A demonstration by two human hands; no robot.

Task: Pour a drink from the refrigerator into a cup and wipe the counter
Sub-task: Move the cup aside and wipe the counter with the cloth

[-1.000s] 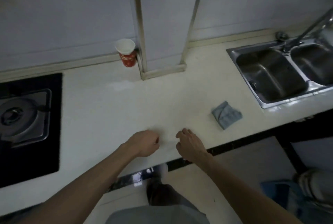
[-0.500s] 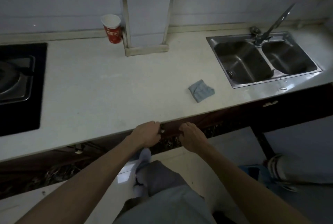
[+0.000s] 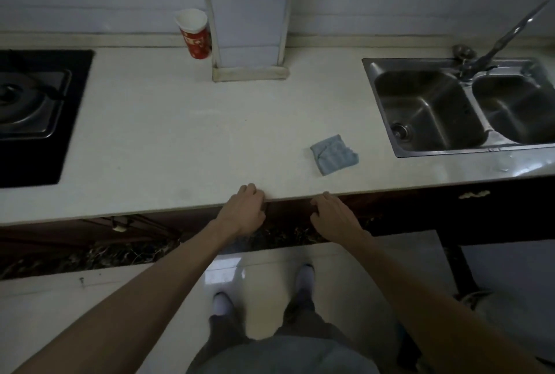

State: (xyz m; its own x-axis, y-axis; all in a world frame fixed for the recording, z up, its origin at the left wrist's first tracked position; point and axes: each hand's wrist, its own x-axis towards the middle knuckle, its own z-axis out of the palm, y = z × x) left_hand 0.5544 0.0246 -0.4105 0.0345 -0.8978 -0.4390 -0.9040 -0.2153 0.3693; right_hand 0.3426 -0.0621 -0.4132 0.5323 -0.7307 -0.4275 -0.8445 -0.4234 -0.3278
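A red paper cup [image 3: 193,34] with a white inside stands upright at the back of the pale counter [image 3: 168,139], touching a white pillar. A folded blue-grey cloth [image 3: 334,154] lies near the counter's front edge, left of the sink. My left hand [image 3: 244,211] has its loosely curled fingers resting on the counter's front edge and holds nothing. My right hand [image 3: 333,217] hovers just below that edge, fingers loosely bent and empty, close below the cloth. No refrigerator or drink is in view.
A steel double sink [image 3: 426,109] with a faucet [image 3: 504,37] fills the right end. A black gas stove [image 3: 30,103] sits at the left. The white pillar [image 3: 249,13] rises from the counter's back. Dark cabinets lie under the counter, with tiled floor and my feet below.
The view has pulled back from the counter. Both hands have come from over the worktop to its front edge. Cup and cloth have stayed put.
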